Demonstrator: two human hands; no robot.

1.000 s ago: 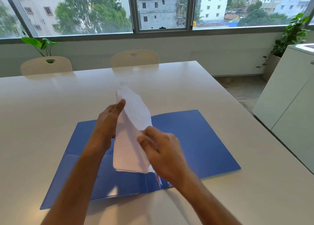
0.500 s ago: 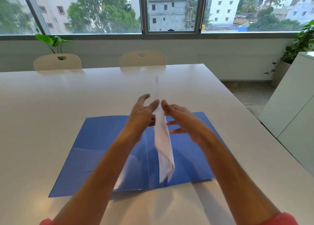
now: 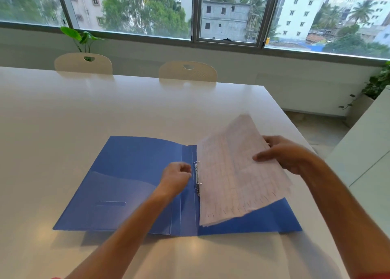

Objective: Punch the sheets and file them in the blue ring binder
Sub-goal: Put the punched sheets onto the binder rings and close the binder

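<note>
Head: sheets [image 3: 234, 173] (print illegible)

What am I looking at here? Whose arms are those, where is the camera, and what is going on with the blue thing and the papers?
There is no machine here: the two bare arms belong to a person, and the single camera sits on that person's head, looking forward and down. That is why the arms reach in from the bottom of the picture.

On the white table lies a blue binder, opened flat. Down its middle run the metal rings that hold pages.

The right hand grips a stack of sheets by its far edge, tilted up, with the near edge of the stack lying at the rings. The left hand is curled up right beside the rings; whether it pinches anything is too small to tell.

Behind the table stand two chairs, plants and a wide window.
</note>
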